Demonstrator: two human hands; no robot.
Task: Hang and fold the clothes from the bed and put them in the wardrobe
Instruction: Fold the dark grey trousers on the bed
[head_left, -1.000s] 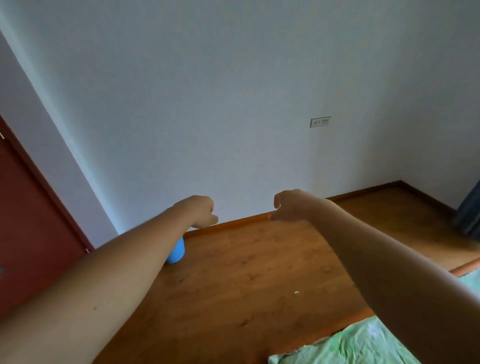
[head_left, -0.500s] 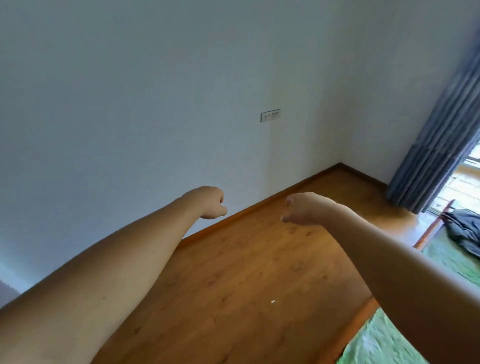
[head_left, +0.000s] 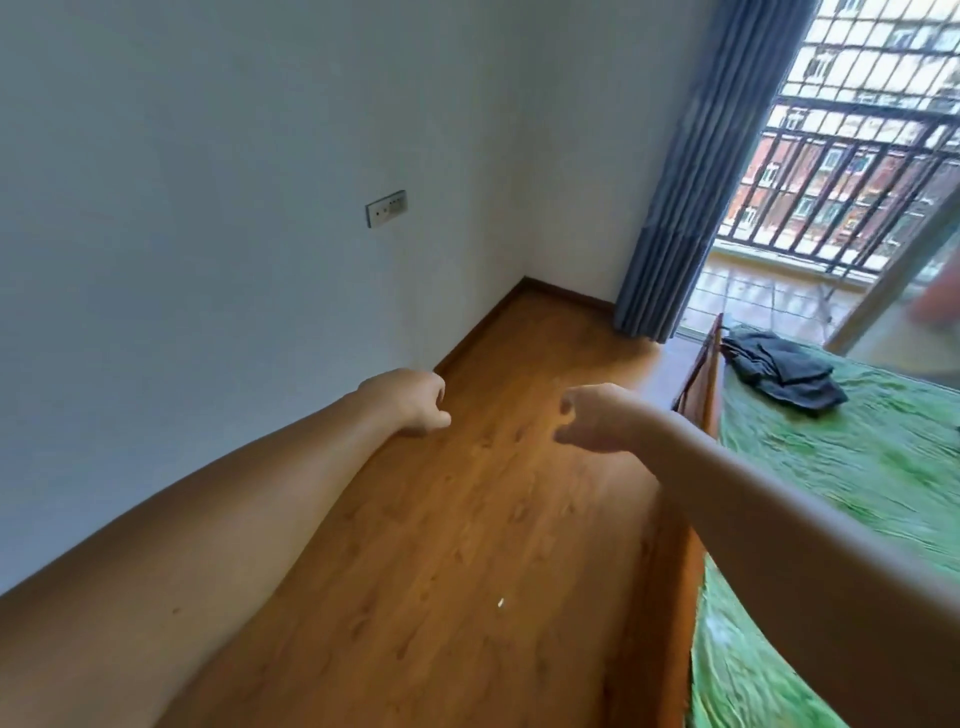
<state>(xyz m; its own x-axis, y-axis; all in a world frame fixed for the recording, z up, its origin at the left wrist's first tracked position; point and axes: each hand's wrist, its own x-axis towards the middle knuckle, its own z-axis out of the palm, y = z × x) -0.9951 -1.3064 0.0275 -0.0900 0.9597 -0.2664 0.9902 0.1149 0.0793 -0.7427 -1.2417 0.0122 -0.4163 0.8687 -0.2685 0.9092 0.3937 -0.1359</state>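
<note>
1 view only, a wide-angle camera on the person's head. It looks forward and down along both outstretched forearms, with the left hand (head_left: 410, 402) and right hand (head_left: 597, 421) near mid-frame. It faces the corner where the white wall (head_left: 208, 208) meets the wooden floor (head_left: 467, 545), and the frame is rolled so the floor runs diagonally. The bed (head_left: 857, 467) enters at the right edge, close below the lens. The dark clothes (head_left: 784, 376), curtain (head_left: 691, 182) and balcony railing (head_left: 857, 171) lie farther off, upper right.

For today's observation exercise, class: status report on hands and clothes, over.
Left hand, right hand: curled, empty, over floor. Dark clothes heaped on green bed, untouched. Wooden footboard between.
</note>
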